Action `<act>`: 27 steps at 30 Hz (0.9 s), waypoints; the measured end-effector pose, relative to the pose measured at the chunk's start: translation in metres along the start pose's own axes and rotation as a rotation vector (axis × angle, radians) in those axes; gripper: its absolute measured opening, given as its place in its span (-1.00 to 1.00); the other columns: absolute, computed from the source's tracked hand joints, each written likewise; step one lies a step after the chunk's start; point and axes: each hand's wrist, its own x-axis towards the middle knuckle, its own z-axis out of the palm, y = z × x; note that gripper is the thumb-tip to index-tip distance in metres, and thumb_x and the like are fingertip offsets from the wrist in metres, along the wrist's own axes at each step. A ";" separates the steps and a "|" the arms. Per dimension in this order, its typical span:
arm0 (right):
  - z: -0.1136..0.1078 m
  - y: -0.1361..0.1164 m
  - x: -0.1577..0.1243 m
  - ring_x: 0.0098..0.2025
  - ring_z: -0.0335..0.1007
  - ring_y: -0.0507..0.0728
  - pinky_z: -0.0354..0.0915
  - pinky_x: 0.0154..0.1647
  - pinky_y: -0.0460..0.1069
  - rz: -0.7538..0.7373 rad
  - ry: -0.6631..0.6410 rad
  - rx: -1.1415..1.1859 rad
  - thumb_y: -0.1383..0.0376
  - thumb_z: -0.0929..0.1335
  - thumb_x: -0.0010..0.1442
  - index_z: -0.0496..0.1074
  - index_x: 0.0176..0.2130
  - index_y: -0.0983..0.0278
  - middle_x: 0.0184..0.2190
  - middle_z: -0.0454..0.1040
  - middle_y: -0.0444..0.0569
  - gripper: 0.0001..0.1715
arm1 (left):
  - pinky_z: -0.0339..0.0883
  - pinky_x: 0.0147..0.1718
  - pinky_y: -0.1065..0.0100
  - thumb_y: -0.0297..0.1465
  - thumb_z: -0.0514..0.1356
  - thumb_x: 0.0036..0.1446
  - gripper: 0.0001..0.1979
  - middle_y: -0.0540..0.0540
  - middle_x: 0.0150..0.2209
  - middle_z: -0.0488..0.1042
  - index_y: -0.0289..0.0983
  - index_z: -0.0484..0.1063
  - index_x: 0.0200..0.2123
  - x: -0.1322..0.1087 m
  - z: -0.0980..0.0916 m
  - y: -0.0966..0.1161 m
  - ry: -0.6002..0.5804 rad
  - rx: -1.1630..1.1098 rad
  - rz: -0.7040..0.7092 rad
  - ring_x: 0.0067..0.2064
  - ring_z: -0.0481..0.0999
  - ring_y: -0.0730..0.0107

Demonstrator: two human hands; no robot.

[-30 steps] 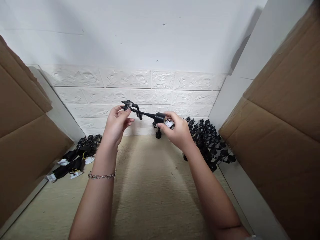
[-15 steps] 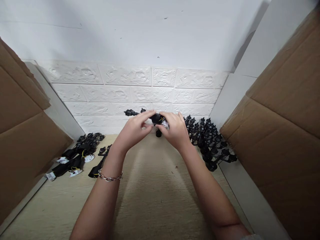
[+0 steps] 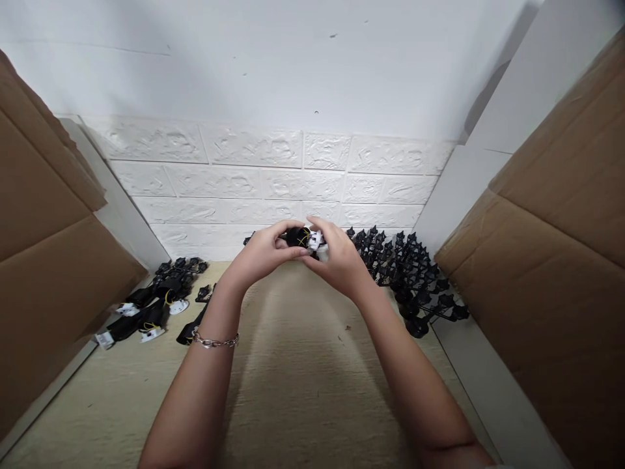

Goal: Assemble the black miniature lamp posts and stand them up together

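Observation:
My left hand [image 3: 267, 251] is wrapped round a black cylindrical housing [image 3: 296, 237], whose open end faces right. Yellow wires run from that end to a white plastic cap [image 3: 316, 241]. The fingers of my right hand [image 3: 339, 257] close on this cap, just right of the housing's mouth. A dark end of the held piece sticks out to the left behind my left hand. Both hands are close together near the back wall, and the fingers partly hide the cap and the wires.
Black pieces with wired white caps [image 3: 151, 306] lie at the left, with another black piece [image 3: 188, 331] beside my left forearm. Many black star-tipped pieces [image 3: 405, 267] are heaped at the right. Cardboard sheets [image 3: 547, 247] flank both sides; a white brick-patterned wall [image 3: 234, 182] stands behind.
The housing has turned so its open end and wires show more plainly. The white cap now sits clearly between my right fingers. The whole view has shifted slightly.

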 end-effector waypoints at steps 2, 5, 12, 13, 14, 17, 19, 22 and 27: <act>-0.002 0.001 -0.001 -0.02 0.24 0.15 0.20 -0.02 0.05 0.073 -0.018 0.107 0.18 0.35 0.01 0.05 0.15 0.26 -0.04 0.30 0.06 -0.24 | 0.08 -0.56 0.46 -0.32 0.24 -0.12 -0.58 0.08 -0.59 0.24 -0.18 0.34 -0.11 0.000 0.000 0.000 0.022 0.013 -0.032 -0.56 0.21 0.51; -0.004 0.001 -0.001 -0.19 0.35 0.10 0.28 -0.17 0.01 0.198 -0.032 0.244 0.13 0.34 0.02 0.07 0.13 0.24 -0.14 0.35 0.02 -0.26 | 0.12 -0.54 0.47 -0.31 0.24 -0.11 -0.61 0.05 -0.50 0.30 -0.20 0.33 -0.15 0.000 0.000 0.000 0.031 0.018 -0.041 -0.54 0.24 0.53; 0.002 0.002 0.001 -0.35 0.38 0.03 0.30 -0.24 -0.04 0.196 0.042 0.292 0.21 0.33 0.03 0.35 -0.13 0.28 -0.27 0.42 -0.04 -0.62 | 0.16 -0.50 0.47 -0.26 0.24 -0.10 -0.63 0.01 -0.29 0.39 -0.20 0.30 -0.18 0.001 0.003 -0.001 0.032 -0.002 -0.004 -0.50 0.28 0.56; 0.002 0.003 0.001 -0.33 0.38 0.04 0.30 -0.23 -0.04 0.176 0.059 0.276 0.23 0.33 0.03 0.35 -0.12 0.28 -0.26 0.42 -0.04 -0.62 | 0.16 -0.49 0.47 -0.25 0.24 -0.10 -0.63 0.00 -0.28 0.39 -0.21 0.30 -0.18 0.001 0.002 -0.001 0.031 0.000 -0.004 -0.49 0.28 0.56; 0.001 0.003 0.001 -0.32 0.37 0.04 0.30 -0.23 -0.04 0.154 0.071 0.259 0.25 0.33 0.03 0.35 -0.11 0.28 -0.24 0.42 -0.04 -0.62 | 0.17 -0.48 0.46 -0.26 0.24 -0.10 -0.62 0.00 -0.27 0.39 -0.21 0.30 -0.17 0.001 0.002 -0.002 0.029 0.002 -0.007 -0.48 0.28 0.55; -0.004 0.004 0.001 -0.32 0.35 0.03 0.31 -0.23 -0.04 0.072 0.088 0.196 0.32 0.32 0.03 0.35 -0.10 0.31 -0.22 0.40 -0.02 -0.62 | 0.18 -0.46 0.44 -0.28 0.24 -0.11 -0.60 -0.01 -0.27 0.38 -0.21 0.29 -0.15 0.000 -0.001 -0.003 0.020 0.015 -0.026 -0.46 0.28 0.53; -0.009 0.003 0.001 -0.30 0.33 0.04 0.30 -0.21 -0.03 0.013 0.083 0.147 0.38 0.32 0.02 0.35 -0.10 0.32 -0.21 0.39 -0.01 -0.62 | 0.18 -0.44 0.43 -0.29 0.22 -0.10 -0.59 -0.01 -0.30 0.37 -0.21 0.28 -0.13 0.000 -0.004 -0.005 0.005 0.021 -0.038 -0.46 0.28 0.52; -0.015 0.000 0.002 -0.21 0.30 0.07 0.28 -0.14 -0.03 -0.071 0.073 0.090 0.47 0.28 0.00 0.35 -0.12 0.30 -0.21 0.37 -0.01 -0.62 | 0.18 -0.42 0.40 -0.30 0.20 -0.07 -0.59 -0.01 -0.32 0.36 -0.21 0.27 -0.10 -0.002 -0.006 -0.005 -0.031 0.012 -0.036 -0.44 0.27 0.50; -0.018 -0.003 0.002 -0.12 0.28 0.08 0.25 -0.08 -0.02 -0.145 0.070 0.063 0.55 0.22 -0.01 0.34 -0.13 0.26 -0.19 0.35 -0.01 -0.56 | 0.16 -0.42 0.41 -0.32 0.18 -0.05 -0.61 0.03 -0.43 0.31 -0.22 0.30 -0.09 -0.001 -0.004 -0.003 -0.068 0.027 -0.049 -0.45 0.25 0.50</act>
